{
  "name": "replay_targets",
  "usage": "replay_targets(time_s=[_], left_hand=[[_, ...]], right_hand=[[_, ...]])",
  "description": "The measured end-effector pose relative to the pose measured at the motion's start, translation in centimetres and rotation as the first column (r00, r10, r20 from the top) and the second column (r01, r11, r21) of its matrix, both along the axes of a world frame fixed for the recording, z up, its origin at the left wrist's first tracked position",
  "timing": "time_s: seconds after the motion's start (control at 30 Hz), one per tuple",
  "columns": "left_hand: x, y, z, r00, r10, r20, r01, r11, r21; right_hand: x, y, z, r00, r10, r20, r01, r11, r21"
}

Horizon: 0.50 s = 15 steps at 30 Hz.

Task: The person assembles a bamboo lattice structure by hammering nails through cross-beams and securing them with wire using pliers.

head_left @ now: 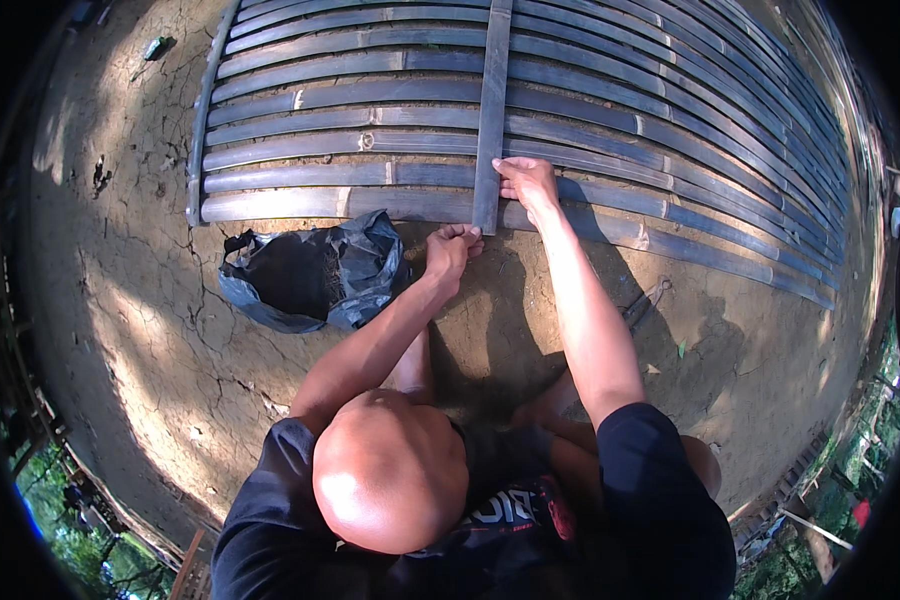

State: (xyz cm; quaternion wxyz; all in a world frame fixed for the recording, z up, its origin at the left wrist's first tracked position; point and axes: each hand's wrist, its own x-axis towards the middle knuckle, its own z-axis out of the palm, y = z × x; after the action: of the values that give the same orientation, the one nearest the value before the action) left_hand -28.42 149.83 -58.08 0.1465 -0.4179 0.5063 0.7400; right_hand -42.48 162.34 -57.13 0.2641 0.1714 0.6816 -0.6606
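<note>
A bamboo crosspiece (492, 110) runs over a row of dark split-bamboo slats (425, 205) laid on the ground. At its near end my left hand (452, 252) is closed, thumb and fingertips pinching the corner. Farther up, my right hand (530, 187) has curled fingers, with thumb and fingertip gripping the right edge of the same piece. Anything small between the fingertips is too fine to make out. Just left of my left hand sits a crumpled black plastic bag (365, 265), its mouth gaping and dark stuff inside.
Another bamboo bar (199, 140) borders the slats on the left. A plier-like tool (652, 297) lies on the cracked earth (160, 330) to the right of my right forearm. Near the far left rests a small dark object (156, 47). Greenery shows at both lower corners.
</note>
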Motion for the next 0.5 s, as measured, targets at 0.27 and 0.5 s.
replay_targets(time_s=[0.27, 0.5], left_hand=[[0.18, 0.38, 0.20, 0.997, 0.070, 0.021, -0.071, 0.996, 0.055], [0.13, 0.63, -0.14, 0.997, 0.075, -0.006, -0.074, 0.996, 0.048]], right_hand=[[0.02, -0.21, -0.29, 1.000, 0.008, -0.010, -0.007, 0.993, 0.115], [-0.42, 0.29, -0.28, 0.997, 0.065, 0.043, -0.068, 0.994, 0.087]])
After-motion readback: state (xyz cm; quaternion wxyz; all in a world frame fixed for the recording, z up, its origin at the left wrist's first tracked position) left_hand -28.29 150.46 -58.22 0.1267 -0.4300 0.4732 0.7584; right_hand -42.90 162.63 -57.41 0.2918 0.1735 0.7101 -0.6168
